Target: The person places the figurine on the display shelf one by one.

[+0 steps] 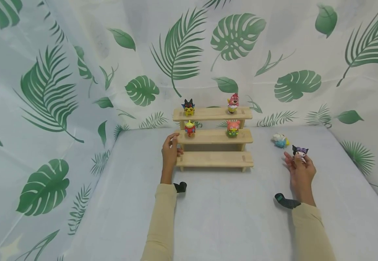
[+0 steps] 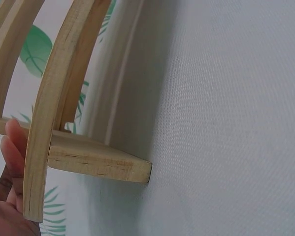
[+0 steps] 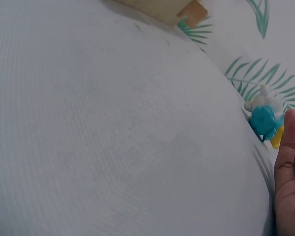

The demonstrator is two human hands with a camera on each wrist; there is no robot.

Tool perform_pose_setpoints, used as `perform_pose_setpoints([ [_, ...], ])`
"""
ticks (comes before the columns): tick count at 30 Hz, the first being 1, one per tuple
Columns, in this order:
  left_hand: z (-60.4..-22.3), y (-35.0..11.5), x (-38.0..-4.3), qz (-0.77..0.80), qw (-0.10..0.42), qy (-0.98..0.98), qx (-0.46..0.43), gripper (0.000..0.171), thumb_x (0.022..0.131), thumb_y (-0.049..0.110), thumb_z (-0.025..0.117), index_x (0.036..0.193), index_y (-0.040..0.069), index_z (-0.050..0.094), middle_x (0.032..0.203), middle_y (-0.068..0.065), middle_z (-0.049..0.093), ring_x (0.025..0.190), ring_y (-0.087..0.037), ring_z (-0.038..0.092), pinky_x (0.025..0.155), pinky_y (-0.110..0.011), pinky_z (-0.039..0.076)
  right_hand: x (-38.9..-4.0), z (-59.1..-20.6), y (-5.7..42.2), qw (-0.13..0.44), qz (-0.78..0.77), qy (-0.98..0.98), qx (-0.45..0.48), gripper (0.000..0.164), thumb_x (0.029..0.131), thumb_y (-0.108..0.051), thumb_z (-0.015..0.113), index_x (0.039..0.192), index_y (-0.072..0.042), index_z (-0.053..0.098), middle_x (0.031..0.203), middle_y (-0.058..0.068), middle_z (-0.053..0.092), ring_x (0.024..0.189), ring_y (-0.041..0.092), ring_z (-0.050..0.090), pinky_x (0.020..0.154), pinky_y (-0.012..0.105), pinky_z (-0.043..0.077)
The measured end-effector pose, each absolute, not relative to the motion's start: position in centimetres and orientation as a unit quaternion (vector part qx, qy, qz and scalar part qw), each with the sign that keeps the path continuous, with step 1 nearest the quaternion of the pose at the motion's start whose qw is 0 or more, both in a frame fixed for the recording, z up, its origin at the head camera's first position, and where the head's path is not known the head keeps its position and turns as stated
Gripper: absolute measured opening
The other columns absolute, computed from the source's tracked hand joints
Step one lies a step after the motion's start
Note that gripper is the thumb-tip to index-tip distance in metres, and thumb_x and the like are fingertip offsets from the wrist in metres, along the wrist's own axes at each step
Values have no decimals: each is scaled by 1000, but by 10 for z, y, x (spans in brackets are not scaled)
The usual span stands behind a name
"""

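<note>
My right hand (image 1: 303, 174) pinches a small figurine (image 1: 300, 152) with a white face and a black and purple eared hood, thumb in front. Just beyond it, a white, blue and yellow figurine (image 1: 280, 140) lies on the cloth; the right wrist view shows this blue and white figurine (image 3: 264, 115) past an extended finger. At the left end of a three-tier wooden display stand (image 1: 215, 159), my left hand (image 1: 170, 150) grips the side, its fingers (image 2: 14, 142) bent behind a board in the left wrist view. The palm is mostly hidden there.
On the top tier stand a black-eared yellow figurine (image 1: 189, 107) and a pink bear figurine (image 1: 232, 103). The middle tier bears a red and blue figurine (image 1: 190, 129) and a pink and green one (image 1: 232, 128). Leaf-printed cloth (image 1: 182, 47) rises behind and beside the pale tabletop (image 1: 221, 217).
</note>
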State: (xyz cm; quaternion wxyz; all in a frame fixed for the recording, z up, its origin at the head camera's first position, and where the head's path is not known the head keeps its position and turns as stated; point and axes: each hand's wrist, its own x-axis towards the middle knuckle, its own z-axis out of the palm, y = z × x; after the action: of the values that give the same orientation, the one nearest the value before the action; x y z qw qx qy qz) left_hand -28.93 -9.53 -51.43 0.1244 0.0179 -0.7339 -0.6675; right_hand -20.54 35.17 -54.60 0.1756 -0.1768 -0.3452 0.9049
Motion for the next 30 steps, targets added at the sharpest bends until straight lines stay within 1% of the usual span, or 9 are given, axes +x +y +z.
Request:
perform_pose_setpoints([
  [3, -514, -95, -290, -671, 129, -730, 17, 32, 104, 37, 46, 124, 19, 64, 105, -19, 68, 50, -19, 64, 43, -19, 50, -204, -543, 347, 170, 905, -349, -172, 47, 91, -7, 67, 130, -15, 43, 109, 7, 62, 99, 21, 73, 78, 27, 61],
  [6, -514, -95, -290, -675, 128, -727, 17, 32, 104, 36, 47, 124, 18, 65, 106, -19, 68, 52, -23, 65, 43, -20, 51, -202, -538, 341, 163, 893, -382, -172, 47, 91, -10, 68, 130, -15, 42, 103, 4, 67, 96, 18, 73, 76, 26, 61],
  [8, -514, -95, -290, -674, 128, -727, 17, 32, 104, 35, 47, 124, 17, 64, 105, -20, 68, 54, -28, 66, 43, -20, 51, -201, -535, 336, 164, 882, -409, -170, 46, 91, -13, 69, 129, -14, 43, 102, 3, 70, 91, 17, 74, 74, 24, 61],
  [10, -514, -95, -289, -673, 130, -728, 16, 32, 104, 35, 47, 124, 17, 64, 104, -20, 68, 56, -32, 67, 43, -21, 52, -201, -533, 331, 166, 867, -438, -170, 44, 91, -16, 69, 127, -13, 44, 101, 2, 72, 85, 16, 75, 71, 23, 61],
  [12, -515, -95, -290, -671, 131, -730, 16, 33, 104, 36, 47, 124, 17, 64, 103, -19, 68, 57, -34, 67, 43, -22, 52, -200, -531, 325, 170, 853, -462, -173, 43, 90, -17, 71, 125, -13, 47, 99, 1, 74, 78, 14, 74, 67, 20, 60],
  [16, -517, -95, -290, -670, 128, -731, 19, 32, 104, 37, 47, 124, 19, 65, 101, -17, 68, 55, -28, 66, 45, -21, 52, -201, -529, 314, 174, 855, -462, -158, 42, 88, -8, 72, 123, -12, 49, 95, 2, 75, 71, 14, 72, 63, 21, 60],
  [21, -517, -95, -290, -672, 127, -729, 23, 31, 104, 37, 47, 123, 21, 65, 100, -16, 67, 52, -19, 64, 45, -19, 51, -200, -523, 300, 169, 856, -475, -110, 46, 87, 2, 69, 126, -10, 47, 100, 5, 74, 76, 15, 72, 66, 22, 61],
  [25, -517, -96, -290, -672, 127, -729, 23, 31, 104, 38, 47, 123, 21, 65, 102, -16, 68, 52, -17, 63, 45, -19, 51, -199, -516, 290, 168, 837, -515, -83, 49, 88, 4, 68, 130, -10, 47, 104, 4, 72, 79, 13, 73, 70, 21, 60],
  [30, -517, -96, -291, -670, 126, -731, 24, 32, 104, 39, 46, 123, 21, 64, 100, -16, 66, 52, -15, 63, 45, -19, 51, -201, -513, 278, 168, 816, -551, -45, 44, 88, 9, 65, 125, -9, 48, 105, 4, 70, 78, 13, 74, 70, 20, 60],
])
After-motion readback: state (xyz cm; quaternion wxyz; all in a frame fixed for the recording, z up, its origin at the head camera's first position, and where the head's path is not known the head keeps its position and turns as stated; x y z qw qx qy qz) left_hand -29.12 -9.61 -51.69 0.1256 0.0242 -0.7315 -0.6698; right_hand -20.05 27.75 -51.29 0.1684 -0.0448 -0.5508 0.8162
